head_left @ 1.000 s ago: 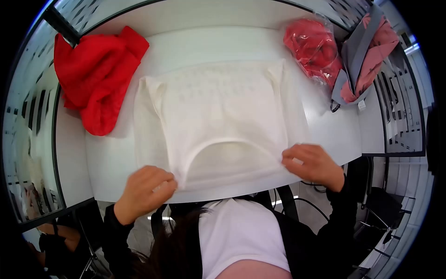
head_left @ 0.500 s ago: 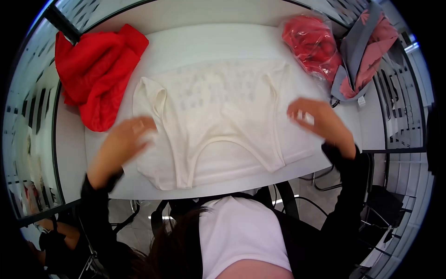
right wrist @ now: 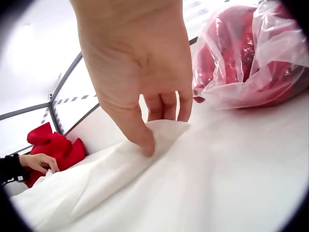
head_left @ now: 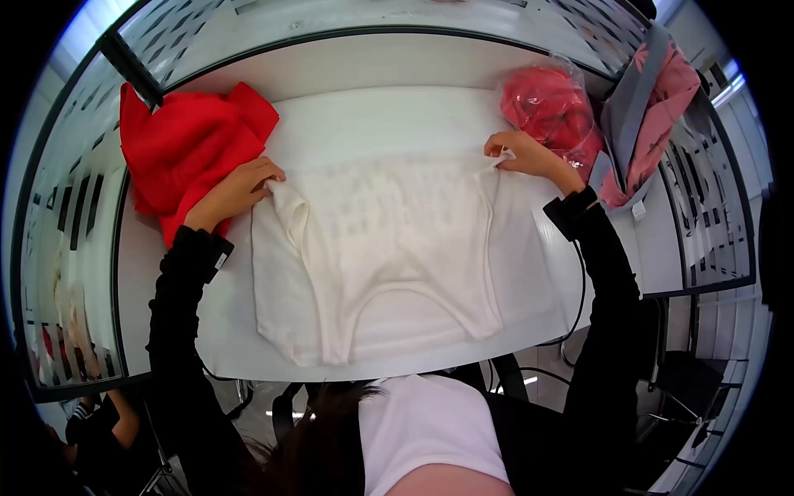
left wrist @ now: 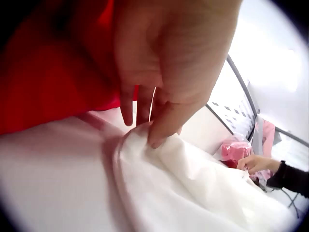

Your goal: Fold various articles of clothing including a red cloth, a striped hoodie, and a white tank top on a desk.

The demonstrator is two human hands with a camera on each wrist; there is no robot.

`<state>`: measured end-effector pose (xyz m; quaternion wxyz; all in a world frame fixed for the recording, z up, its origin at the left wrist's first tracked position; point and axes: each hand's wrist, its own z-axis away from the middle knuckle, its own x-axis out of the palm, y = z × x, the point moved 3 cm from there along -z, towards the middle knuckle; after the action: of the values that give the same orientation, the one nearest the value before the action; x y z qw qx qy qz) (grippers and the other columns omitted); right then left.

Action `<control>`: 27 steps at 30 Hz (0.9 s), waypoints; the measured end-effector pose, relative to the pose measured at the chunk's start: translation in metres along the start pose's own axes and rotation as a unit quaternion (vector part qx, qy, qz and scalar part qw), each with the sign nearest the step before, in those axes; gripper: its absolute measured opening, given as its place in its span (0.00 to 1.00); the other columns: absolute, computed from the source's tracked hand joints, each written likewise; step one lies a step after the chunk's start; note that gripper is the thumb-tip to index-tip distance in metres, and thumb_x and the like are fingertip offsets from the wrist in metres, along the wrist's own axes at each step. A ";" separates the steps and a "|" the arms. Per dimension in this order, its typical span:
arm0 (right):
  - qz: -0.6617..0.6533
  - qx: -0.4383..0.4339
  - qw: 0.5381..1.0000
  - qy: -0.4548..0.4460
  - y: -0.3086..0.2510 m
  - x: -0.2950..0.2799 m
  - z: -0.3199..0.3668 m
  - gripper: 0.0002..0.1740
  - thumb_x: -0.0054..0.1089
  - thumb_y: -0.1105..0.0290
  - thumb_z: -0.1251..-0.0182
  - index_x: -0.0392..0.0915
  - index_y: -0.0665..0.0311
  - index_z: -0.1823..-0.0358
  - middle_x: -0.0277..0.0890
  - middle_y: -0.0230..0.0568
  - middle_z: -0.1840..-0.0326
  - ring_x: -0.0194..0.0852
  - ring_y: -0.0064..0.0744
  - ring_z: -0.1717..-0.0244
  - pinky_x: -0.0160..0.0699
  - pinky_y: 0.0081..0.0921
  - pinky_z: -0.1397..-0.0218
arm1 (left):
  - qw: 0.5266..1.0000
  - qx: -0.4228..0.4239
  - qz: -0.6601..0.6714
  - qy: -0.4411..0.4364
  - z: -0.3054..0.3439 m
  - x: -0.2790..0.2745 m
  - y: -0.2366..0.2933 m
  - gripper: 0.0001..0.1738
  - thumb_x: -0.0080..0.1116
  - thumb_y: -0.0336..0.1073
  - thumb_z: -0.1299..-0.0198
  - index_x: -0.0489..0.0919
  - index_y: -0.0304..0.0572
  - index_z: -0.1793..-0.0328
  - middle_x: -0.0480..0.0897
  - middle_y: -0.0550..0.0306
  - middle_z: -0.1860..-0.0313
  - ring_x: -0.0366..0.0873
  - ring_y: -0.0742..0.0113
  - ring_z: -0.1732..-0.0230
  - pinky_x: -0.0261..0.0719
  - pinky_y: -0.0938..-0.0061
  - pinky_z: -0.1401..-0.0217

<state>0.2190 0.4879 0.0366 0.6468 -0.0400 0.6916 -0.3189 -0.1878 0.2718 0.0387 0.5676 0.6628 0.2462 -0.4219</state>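
A white sleeveless top (head_left: 385,244) lies spread over the white table, its scooped neckline and straps toward the person's body. At its far left corner my left hand (head_left: 238,192) pinches the cloth between thumb and fingers; the left wrist view shows the thumb (left wrist: 166,123) over the folded edge. My right hand (head_left: 533,157) grips the far right corner. In the right wrist view the right thumb (right wrist: 140,137) presses on the white cloth, with the other fingers behind its edge.
Red cloth (head_left: 194,145) lies at the back left, right beside my left hand. A clear plastic bag (head_left: 550,107) of red-pink cloth sits at the back right, next to a grey and pink fabric item (head_left: 641,124). Low panels (head_left: 372,58) border the table.
Both hands let go of the top's near edge, moved away over the table to the far corners, and now pinch the cloth there. The head view has tilted slightly.
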 end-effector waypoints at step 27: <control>0.274 0.048 0.946 0.165 0.010 -0.026 0.029 0.07 0.50 0.83 0.51 0.71 0.62 0.73 0.67 0.38 0.62 0.70 0.38 0.58 0.72 0.30 0.58 | 0.962 -0.042 -0.248 0.107 0.035 -0.014 0.018 0.04 0.50 0.23 0.48 0.74 0.38 0.67 0.73 0.57 0.57 0.74 0.58 0.58 0.73 0.69 0.56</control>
<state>0.2534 0.4970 0.0554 0.5876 0.2353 0.7566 -0.1639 -0.1905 0.2366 0.0598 0.4426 0.5980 0.4795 -0.4654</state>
